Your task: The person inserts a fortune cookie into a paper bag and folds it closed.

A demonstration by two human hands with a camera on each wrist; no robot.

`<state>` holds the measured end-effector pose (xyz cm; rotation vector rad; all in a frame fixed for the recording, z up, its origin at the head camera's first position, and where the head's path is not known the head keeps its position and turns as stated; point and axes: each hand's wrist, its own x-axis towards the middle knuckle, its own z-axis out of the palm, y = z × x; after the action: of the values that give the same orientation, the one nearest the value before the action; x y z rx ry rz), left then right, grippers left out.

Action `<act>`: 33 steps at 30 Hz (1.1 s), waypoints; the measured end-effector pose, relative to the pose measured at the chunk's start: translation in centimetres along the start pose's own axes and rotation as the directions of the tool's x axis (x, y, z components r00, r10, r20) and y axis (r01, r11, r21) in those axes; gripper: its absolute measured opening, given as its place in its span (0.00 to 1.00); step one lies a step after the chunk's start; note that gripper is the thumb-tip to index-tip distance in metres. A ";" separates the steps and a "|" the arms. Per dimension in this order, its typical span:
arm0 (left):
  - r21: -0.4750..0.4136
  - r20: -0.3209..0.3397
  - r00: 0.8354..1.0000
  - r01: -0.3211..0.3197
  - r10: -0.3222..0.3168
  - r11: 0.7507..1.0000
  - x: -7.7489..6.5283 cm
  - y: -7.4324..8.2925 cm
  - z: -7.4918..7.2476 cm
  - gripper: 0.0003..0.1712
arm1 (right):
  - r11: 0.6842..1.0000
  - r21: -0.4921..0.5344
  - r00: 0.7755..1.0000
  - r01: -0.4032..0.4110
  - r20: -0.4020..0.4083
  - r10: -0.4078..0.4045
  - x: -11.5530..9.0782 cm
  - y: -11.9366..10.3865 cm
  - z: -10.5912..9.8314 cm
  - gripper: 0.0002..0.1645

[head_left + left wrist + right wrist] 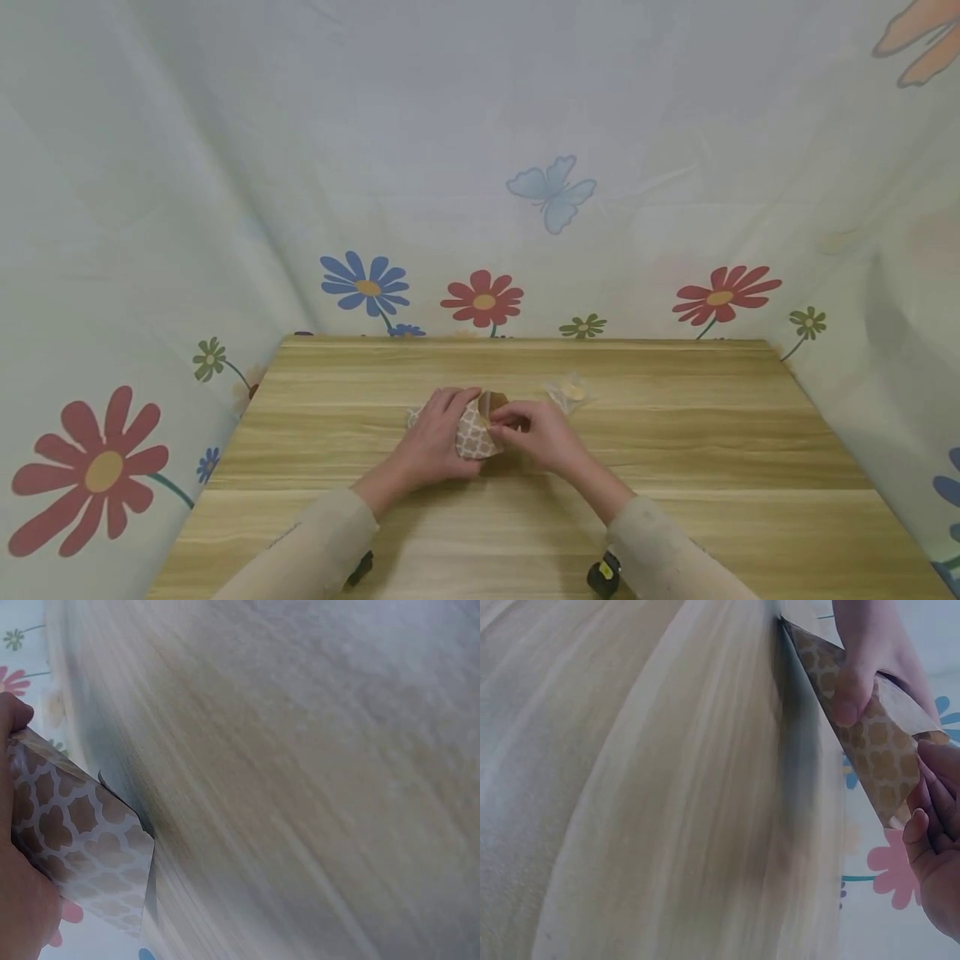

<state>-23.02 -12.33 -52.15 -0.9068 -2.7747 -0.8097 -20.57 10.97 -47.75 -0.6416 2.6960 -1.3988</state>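
A small brown paper box (474, 433) with a white lattice pattern is held up just above the table, between both hands. My left hand (435, 437) grips it around its body, thumb on the near side and fingers over the far side; in the left wrist view the patterned side of the paper box (82, 840) faces the camera. One end of the box stands open toward the right, showing plain brown inside. At that open end my right hand (543, 433) pinches the edge with thumb and fingers. The right wrist view shows the right hand (937, 825) close against the box's end.
A small clear plastic packet (570, 392) with something pale yellow in it lies just beyond the right hand. The wooden table (675, 417) meets a flower-printed cloth (420, 208) at its back edge and sides. Dark wrist devices show under both sleeves.
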 end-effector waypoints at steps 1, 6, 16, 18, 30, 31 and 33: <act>-0.007 -0.006 1.000 0.003 -0.003 1.000 0.0 0.0 0.0 0.65 | 1.000 -0.001 1.000 0.000 -0.001 0.000 0.0 0.0 -0.1 0.10; -0.051 -0.020 0.999 0.039 -0.040 0.998 0.0 0.3 -0.1 0.65 | 1.000 -0.009 0.998 -0.005 -0.070 0.005 0.1 0.1 -1.3 0.10; -0.123 -0.024 0.998 0.062 -0.065 0.990 0.0 0.8 -0.1 0.64 | 0.998 -0.035 0.989 -0.058 -0.139 0.053 0.5 1.7 -2.5 0.12; -0.133 -0.019 0.998 0.063 -0.066 0.989 0.1 1.0 0.0 0.64 | 0.998 -0.032 0.991 -0.058 -0.122 0.054 0.5 1.9 -2.5 0.10; -0.199 -0.002 0.997 0.072 -0.074 0.977 0.4 1.5 -0.2 0.67 | 0.998 0.044 0.998 -0.049 -0.039 0.051 0.8 1.2 -3.4 0.04; -0.204 -0.005 0.998 0.068 -0.070 0.977 0.5 1.5 -0.1 0.67 | 0.998 0.045 0.998 -0.042 -0.040 0.043 0.8 1.0 -3.5 0.04; -0.209 -0.004 0.998 0.063 -0.066 0.976 0.6 1.4 -0.1 0.68 | 0.999 0.044 0.999 -0.027 -0.040 0.029 0.8 0.7 -3.7 0.04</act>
<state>-22.71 -11.13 -51.29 -0.8428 -2.7606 -1.1316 -22.37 13.91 -45.99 -0.5767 2.6858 -1.4751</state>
